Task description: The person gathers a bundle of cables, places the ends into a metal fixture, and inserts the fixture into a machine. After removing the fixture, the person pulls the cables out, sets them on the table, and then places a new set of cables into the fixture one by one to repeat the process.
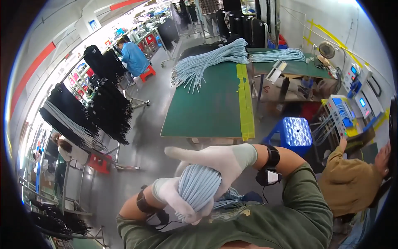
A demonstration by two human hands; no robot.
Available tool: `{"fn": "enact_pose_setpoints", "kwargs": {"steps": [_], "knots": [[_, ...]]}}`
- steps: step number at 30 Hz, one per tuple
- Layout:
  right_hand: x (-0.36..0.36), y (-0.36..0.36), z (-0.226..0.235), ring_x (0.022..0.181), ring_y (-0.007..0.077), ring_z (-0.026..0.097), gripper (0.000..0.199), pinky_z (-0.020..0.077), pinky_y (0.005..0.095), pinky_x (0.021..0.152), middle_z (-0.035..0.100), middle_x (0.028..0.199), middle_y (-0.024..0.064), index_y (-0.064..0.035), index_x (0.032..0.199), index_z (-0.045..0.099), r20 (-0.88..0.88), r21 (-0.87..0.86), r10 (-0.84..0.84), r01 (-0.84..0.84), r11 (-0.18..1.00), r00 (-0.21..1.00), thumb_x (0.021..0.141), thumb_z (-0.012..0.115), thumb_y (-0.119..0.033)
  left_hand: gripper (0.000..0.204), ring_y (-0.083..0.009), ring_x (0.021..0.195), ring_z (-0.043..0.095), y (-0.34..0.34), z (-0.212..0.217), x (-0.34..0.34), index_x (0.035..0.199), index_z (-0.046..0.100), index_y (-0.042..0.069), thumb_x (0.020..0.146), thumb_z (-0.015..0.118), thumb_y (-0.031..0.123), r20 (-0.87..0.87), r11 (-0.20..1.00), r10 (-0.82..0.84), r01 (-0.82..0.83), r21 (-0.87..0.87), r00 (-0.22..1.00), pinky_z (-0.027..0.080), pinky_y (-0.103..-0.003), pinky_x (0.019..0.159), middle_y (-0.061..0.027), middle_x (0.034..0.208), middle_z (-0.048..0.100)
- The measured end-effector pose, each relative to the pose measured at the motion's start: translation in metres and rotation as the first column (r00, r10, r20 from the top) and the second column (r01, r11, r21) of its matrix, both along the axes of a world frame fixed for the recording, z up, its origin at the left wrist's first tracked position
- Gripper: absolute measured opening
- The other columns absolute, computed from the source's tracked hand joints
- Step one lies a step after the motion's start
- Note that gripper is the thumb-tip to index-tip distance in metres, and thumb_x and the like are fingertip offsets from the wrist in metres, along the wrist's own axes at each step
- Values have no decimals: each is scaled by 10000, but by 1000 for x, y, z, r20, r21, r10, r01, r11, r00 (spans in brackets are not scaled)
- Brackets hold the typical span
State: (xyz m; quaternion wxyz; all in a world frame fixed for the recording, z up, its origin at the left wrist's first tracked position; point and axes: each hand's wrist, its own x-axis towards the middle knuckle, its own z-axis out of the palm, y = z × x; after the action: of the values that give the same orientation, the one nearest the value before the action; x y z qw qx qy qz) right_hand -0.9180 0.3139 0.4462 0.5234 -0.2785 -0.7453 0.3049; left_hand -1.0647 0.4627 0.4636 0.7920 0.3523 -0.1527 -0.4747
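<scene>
close in front of the person's chest, low in the head view, a thick bundle of pale blue cables (pixel 199 186) is held between two white-gloved hands. the left hand (pixel 176 199) cups it from below and the side, fingers wrapped up around the lower end, while the right hand (pixel 215 159) lies over the top, palm pressed down and fingers reaching across to the left; both are clamped on the bundle, nearly touching each other around it. looser cable ends trail down behind it toward the green sleeve. the bundle looks soft and limp, many thin strands lying side by side, so it probably sags and fans out wherever it is not gripped; it seems moderately heavy as a mass but not fragile. the smooth jackets likely slide against one another, so a firm wrap around the whole girth, as here, seems the safest hold, and holding near the gathered middle should stop strands from slipping loose. ahead stands a green worktable (pixel 207 103) with a yellow strip along its right edge and more pale blue cables (pixel 207 62) heaped at its far end. to the left, racks of black cables (pixel 105 108) hang; to the right, a blue plastic stool (pixel 294 130) and a co-worker in a brown top (pixel 348 182) at test equipment.
</scene>
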Motion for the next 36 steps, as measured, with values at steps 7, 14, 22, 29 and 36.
{"fn": "enact_pose_setpoints", "kwargs": {"steps": [7, 14, 22, 29, 36], "knots": [[76, -9, -26, 1019, 334, 697, 877, 556, 381, 858, 685, 1143, 171, -62, 1449, 439, 342, -178, -318, 394, 902, 884, 680, 848, -165, 408, -242, 703, 675, 19, -25, 58, 1069, 617, -108, 762, 763, 118, 62, 882, 297, -299, 364, 953, 563, -380, 720, -127, 793, 673], [122, 41, -16, 1061, 316, 678, 660, 545, 382, 889, 678, 1155, 162, -71, 1294, 566, 41, -244, -227, 230, 942, 973, 694, 818, -178, 777, -195, 1129, 597, 28, -14, 53, 1347, 491, -89, 759, 833, 287, 648, 105, 670, -911, 399, 361, 479, -337, 963, -141, 1263, 608], [203, 134, 76, 907, 210, 694, 533, 568, 352, 806, 694, 1015, 121, 0, 1131, 667, -272, -421, -180, 51, 906, 945, 630, 804, -125, 681, -288, 1398, 398, 1, -62, 64, 1476, 343, -83, 974, 609, 292, 836, -825, 254, -561, -76, -487, 313, -417, 1165, -196, 1501, 413], [482, 168, 47, 740, 204, 652, 170, 537, 334, 679, 639, 806, 67, -14, 965, 672, -435, -446, -434, 230, 865, 789, 841, 693, -128, 562, -295, 1390, 419, -21, -103, 185, 1501, 335, -52, 988, 501, 105, 967, -934, -88, -317, -163, -237, 326, -424, 1166, -190, 1520, 407], [765, 169, -299, 650, 216, 615, 111, 547, 384, 656, 607, 743, 70, -56, 878, 641, -403, -811, -811, 246, 531, 423, 833, 704, -135, 427, -242, 1248, 564, -88, -217, 355, 1324, 579, -24, 906, 655, 21, 853, -834, 473, -425, 353, -221, 435, -366, 1072, -131, 1339, 598]]}}
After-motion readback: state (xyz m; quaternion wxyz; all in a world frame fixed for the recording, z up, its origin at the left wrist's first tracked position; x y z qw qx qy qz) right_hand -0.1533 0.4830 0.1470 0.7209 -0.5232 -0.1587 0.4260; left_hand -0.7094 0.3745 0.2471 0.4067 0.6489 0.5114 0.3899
